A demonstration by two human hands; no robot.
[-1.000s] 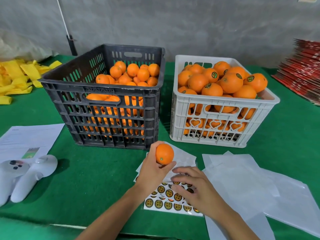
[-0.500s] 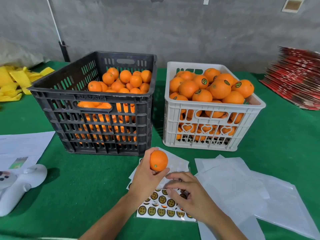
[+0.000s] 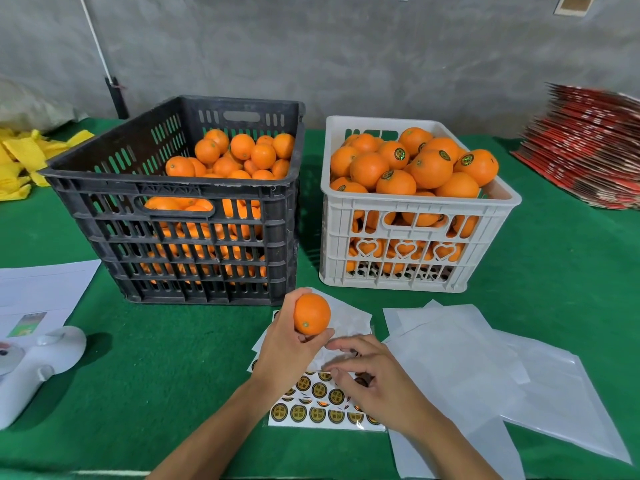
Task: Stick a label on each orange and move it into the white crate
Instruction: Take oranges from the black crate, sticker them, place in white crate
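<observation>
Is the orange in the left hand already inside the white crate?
No, the left hand holds the orange above the green table, in front of the white crate, not in it.

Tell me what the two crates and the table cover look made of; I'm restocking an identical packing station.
Black crate: looks like moulded rigid plastic, matte, judging by its slotted walls and cut-out handle. White crate: the same kind of plastic, slightly glossier, with heart-shaped cut-outs. Table cover: probably green felt or a similar napped cloth, dull and fuzzy with no shine.
</observation>
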